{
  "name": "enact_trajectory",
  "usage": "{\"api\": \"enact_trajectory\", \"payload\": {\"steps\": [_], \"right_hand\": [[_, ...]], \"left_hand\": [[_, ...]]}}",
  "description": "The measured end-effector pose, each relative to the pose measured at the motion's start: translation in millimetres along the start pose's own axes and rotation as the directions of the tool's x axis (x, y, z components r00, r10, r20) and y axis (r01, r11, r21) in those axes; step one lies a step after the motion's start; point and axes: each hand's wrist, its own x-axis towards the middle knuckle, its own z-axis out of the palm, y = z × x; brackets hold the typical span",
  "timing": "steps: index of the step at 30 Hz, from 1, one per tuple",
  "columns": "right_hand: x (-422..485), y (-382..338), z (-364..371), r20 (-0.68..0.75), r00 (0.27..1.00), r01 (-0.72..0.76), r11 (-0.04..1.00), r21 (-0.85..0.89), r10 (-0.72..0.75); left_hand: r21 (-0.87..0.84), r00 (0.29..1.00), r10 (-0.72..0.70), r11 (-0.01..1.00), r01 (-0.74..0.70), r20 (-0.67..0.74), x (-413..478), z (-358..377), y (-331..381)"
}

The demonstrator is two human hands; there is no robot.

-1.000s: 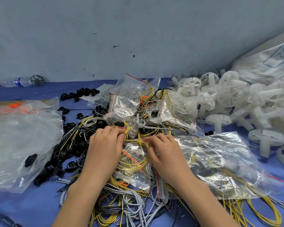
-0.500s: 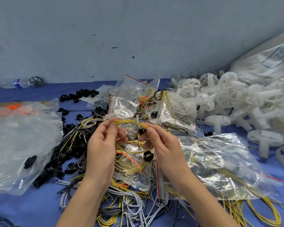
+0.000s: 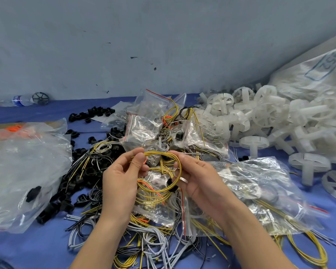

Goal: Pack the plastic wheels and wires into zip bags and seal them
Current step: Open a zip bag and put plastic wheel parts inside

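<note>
I hold a looped coil of yellow wires [image 3: 159, 153] raised above the heap. Filled zip bags [image 3: 144, 129] with red strips lie piled at 12 o'clock. White plastic wheels [image 3: 264, 115] heap at 2 o'clock. Loose wires [image 3: 153, 243] in grey, black and yellow sprawl at 6 o'clock.

Yellow wire coil [image 3: 157, 152] pinched between left hand [image 3: 122, 179] and right hand [image 3: 199, 177]. Behind grip: heap of small clear zip bags [image 3: 144, 131]. Left of grip: black plastic rings [image 3: 80, 171], large clear plastic bag [image 3: 23, 167] beyond them. Right, behind: pile of white plastic wheels [image 3: 260, 117]. Below grip, nearer person: loose grey wires [image 3: 153, 239].
</note>
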Motion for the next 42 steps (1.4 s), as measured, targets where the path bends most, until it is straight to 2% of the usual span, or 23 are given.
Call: {"api": "enact_trajectory", "payload": {"steps": [6, 14, 23, 32, 39, 40, 42], "right_hand": [[0, -2, -6, 0.035, 0.999, 0.023, 1.000, -0.004, -0.023], [0, -4, -10, -0.045, 0.990, 0.116, 0.960, -0.256, -0.131], [-2, -12, -20, -0.098, 0.981, 0.135, 0.952, -0.275, -0.168], [0, -12, -28, -0.099, 0.975, 0.149, 0.918, -0.368, -0.198], [3, -15, -36, -0.147, 0.959, 0.190, 0.933, -0.305, -0.243], [2, -16, -35, -0.170, 0.954, 0.180, 0.927, -0.328, -0.245], [-2, -21, -33, -0.201, 0.932, 0.170, 0.853, -0.494, -0.303]], "left_hand": [[-0.035, 1.000, -0.008, 0.999, 0.008, 0.006, -2, 2, 5], [-0.080, 0.999, -0.043, 0.996, 0.043, 0.005, -3, 1, 8], [-0.247, 0.993, -0.113, 0.963, 0.104, -0.022, 6, -12, 13], [-0.354, 0.993, -0.096, 0.933, 0.063, -0.074, 6, -12, 17], [-0.388, 0.991, -0.120, 0.917, 0.091, -0.052, 3, -7, 14], [-0.385, 0.992, -0.116, 0.919, 0.087, -0.053, 2, -6, 14], [-0.373, 0.994, -0.101, 0.925, 0.076, -0.048, 2, -5, 14]]}}
